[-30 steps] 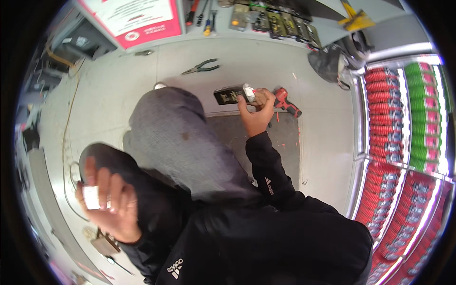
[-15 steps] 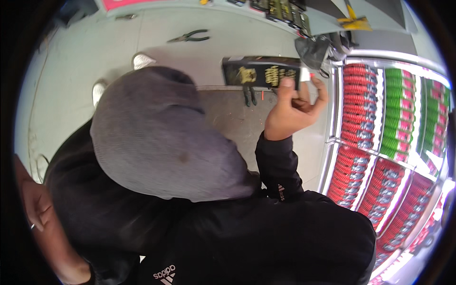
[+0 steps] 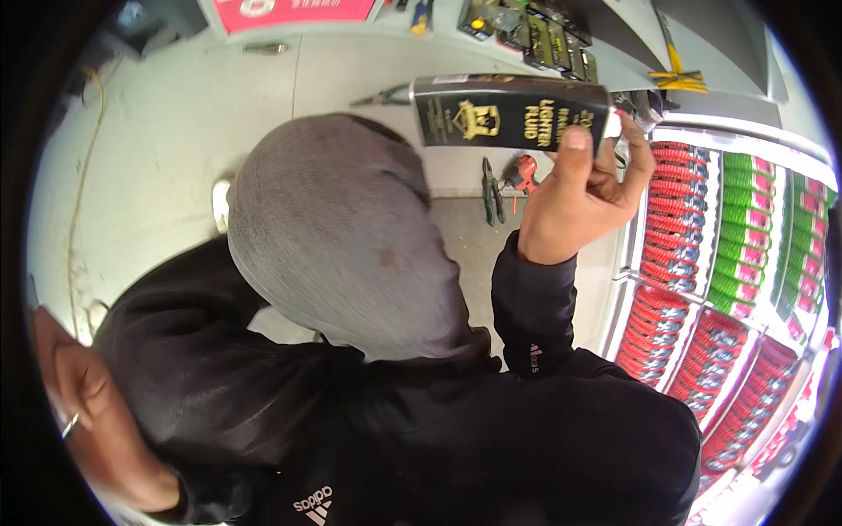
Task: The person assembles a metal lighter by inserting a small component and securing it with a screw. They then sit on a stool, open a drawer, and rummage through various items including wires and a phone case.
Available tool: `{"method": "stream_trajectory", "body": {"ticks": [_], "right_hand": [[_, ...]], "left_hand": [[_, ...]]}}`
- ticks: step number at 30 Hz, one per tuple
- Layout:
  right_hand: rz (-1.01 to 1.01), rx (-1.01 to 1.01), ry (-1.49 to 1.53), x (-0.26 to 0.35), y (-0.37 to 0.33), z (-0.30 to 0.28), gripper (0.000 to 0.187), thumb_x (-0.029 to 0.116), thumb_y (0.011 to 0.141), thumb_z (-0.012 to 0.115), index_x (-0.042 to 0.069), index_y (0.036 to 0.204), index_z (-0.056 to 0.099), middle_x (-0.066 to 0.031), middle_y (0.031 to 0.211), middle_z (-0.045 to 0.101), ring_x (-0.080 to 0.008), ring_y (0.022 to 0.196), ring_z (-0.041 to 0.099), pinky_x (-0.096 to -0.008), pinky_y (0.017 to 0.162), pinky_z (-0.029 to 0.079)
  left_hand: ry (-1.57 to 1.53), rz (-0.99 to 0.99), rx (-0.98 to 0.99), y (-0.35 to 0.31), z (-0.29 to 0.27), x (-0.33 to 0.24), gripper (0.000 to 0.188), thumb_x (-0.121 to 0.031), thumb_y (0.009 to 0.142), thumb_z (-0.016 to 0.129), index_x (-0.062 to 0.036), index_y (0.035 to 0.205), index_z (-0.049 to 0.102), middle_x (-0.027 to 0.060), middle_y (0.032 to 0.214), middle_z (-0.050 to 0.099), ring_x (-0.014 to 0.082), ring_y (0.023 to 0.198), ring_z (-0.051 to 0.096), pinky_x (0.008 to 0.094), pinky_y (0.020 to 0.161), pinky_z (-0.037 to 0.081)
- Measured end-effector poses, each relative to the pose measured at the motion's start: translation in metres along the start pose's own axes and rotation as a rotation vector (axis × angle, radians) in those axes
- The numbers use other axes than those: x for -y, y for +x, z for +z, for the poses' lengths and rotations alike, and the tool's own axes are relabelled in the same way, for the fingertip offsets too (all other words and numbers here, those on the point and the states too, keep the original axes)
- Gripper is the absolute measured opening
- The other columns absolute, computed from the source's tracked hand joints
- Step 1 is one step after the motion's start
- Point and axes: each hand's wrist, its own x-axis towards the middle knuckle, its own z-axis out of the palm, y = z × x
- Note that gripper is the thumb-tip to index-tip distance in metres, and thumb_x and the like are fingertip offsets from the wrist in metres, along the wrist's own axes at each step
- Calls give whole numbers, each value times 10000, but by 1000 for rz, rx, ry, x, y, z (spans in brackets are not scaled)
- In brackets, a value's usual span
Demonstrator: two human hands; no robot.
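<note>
My right hand (image 3: 583, 197) is closed on the capped end of a flat black can of lighter fluid (image 3: 504, 118) with gold print. The thumb presses on the printed face, and a white tip shows by the fingers. The can lies sideways, held up over pliers with dark handles (image 3: 491, 197) and a red tool (image 3: 525, 174), both beyond it. At the far left edge is my left hand (image 3: 83, 386), its fingers curled and a ring on one. Whether anything is inside them is hidden. Grey cloth (image 3: 338, 232) over a rounded shape fills the middle, between my hands.
Racks of red coils (image 3: 674, 215) and green coils (image 3: 745, 232) stand at the right. Small packaged goods (image 3: 548, 44) and a yellow tool (image 3: 680, 81) are at the back. Another pair of pliers (image 3: 377, 98) lies partly behind the can. A pink panel (image 3: 298, 13) is at the top.
The view has shifted, so most things sit farther right. My right hand still grips the can, which looks larger now. The red tool, hidden before, shows below it.
</note>
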Motion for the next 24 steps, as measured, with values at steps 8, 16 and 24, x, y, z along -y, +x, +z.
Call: {"method": "stream_trajectory", "body": {"ticks": [8,16,24], "right_hand": [[-30,-55,-145,25,8,12,561,-20,806,838,-21,1280,539,-173,1204,688,-118,911,668,-232,755,529],[-64,-35,-53,78,70,18,654,17,823,843,65,1232,334,-151,1048,714,-174,951,719,-268,784,546],[-438,-67,240,164,283,173,564,51,905,788,31,1309,394,-122,1095,622,-130,877,629,-249,751,509]], "left_hand": [[312,115,-411,120,63,50,128,-141,991,483,-23,954,515,35,810,457,138,654,391,258,610,365],[69,-336,-80,225,36,85,242,-252,894,524,-138,713,412,-8,651,390,137,585,368,299,538,326],[349,-536,28,229,58,133,257,-402,961,574,-169,859,537,-19,704,479,159,627,478,302,520,344]]}}
